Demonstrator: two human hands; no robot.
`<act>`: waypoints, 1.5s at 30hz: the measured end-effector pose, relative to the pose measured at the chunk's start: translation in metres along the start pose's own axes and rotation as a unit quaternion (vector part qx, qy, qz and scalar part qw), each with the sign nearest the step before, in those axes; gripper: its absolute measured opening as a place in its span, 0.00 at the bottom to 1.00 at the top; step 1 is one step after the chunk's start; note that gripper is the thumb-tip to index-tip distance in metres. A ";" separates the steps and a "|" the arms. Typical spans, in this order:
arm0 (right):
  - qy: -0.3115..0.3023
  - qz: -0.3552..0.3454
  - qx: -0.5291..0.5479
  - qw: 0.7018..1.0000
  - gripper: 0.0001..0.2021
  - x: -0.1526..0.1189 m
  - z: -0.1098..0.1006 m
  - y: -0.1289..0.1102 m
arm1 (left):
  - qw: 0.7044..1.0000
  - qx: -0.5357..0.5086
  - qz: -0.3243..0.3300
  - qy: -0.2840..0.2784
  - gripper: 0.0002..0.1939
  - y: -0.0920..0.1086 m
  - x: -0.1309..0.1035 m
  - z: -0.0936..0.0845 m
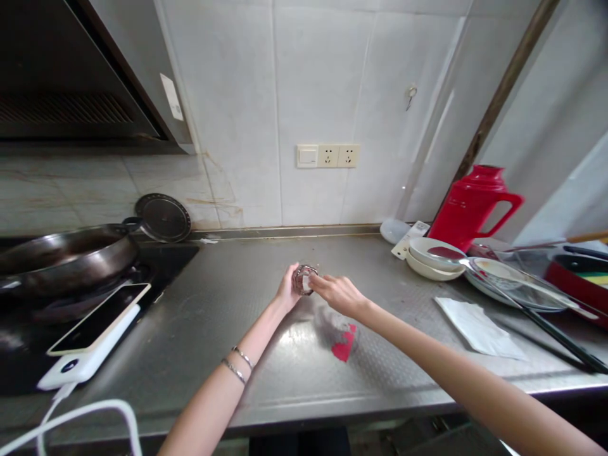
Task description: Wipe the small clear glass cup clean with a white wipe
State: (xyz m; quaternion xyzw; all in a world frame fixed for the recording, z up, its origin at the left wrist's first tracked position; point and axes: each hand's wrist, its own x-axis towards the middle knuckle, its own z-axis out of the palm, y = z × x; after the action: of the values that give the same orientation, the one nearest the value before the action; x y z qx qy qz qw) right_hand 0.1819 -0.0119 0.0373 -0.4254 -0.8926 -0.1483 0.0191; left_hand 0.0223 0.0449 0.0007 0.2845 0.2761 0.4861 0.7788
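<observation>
holding a little glass (299,284) mid-way along the counter (228,310)
curling fingers of the left hand (287,289) round its nine o'clock side, poking bunched fingers of the right hand (341,294) at something whitish (306,282) in its mouth, can't tell if pinched. red patch (344,348) at five o'clock.

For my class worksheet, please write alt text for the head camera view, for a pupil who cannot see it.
A person's left hand holds a small, apparently glass vessel at a metal counter, with the right hand at its rim. A pan sits on the black hob at left; white bowls and a red flask stand at right.
</observation>
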 end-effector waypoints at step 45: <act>0.119 -0.245 0.086 0.958 0.19 0.027 -0.024 0.038 | 0.970 0.069 -0.184 -0.140 0.29 0.018 0.005 -0.014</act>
State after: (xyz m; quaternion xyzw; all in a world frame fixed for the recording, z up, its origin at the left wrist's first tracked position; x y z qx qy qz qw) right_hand 0.1916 0.0240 0.0740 -0.1701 -0.9700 -0.1204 0.1250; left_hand 0.0035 0.0588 0.0026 0.3468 0.2445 0.2695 0.8645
